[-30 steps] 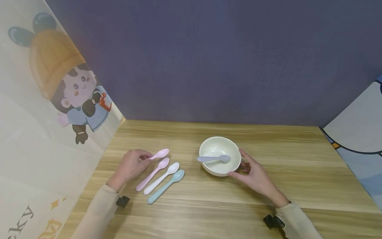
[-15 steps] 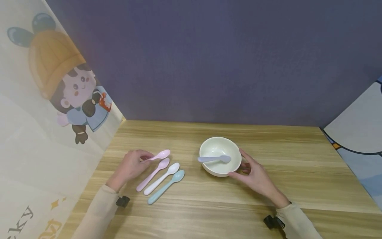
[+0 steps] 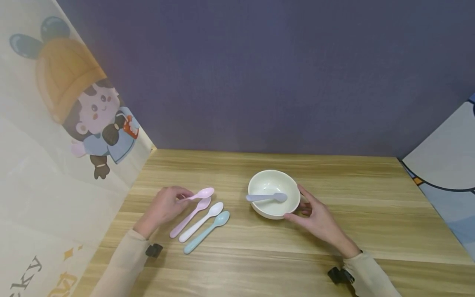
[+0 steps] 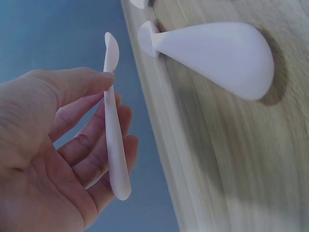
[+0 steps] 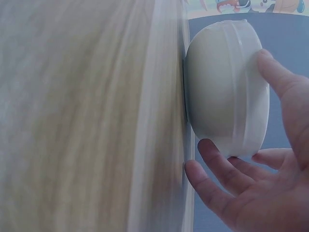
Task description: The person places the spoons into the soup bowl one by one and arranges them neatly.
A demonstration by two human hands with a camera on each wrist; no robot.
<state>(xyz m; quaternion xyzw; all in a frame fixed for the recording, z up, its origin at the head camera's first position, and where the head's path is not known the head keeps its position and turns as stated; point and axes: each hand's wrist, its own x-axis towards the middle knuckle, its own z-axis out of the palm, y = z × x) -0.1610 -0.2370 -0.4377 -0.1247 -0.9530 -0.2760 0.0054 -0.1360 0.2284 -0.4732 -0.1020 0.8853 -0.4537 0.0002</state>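
My left hand pinches a light pink spoon between thumb and fingers, its bowl end pointing right. In the left wrist view the spoon's handle runs down past the curled fingers. Below the held spoon, a second pink spoon, a white spoon and a teal spoon lie slanted side by side on the table. My right hand holds the right side of a cream bowl, thumb at the near rim and index finger at the far side. A lavender spoon lies in the bowl, its handle over the left rim.
The wood-grain table meets a dark blue-purple panel at the back. On the left stands a pale wall with a cartoon figure. Another printed panel borders the right side. Dark wrist devices sit at both sleeves.
The pink spoon in my left hand has shifted slightly right and toward me, so its tip now overlaps the lying pink spoon's end. The right hand and bowl stay still.
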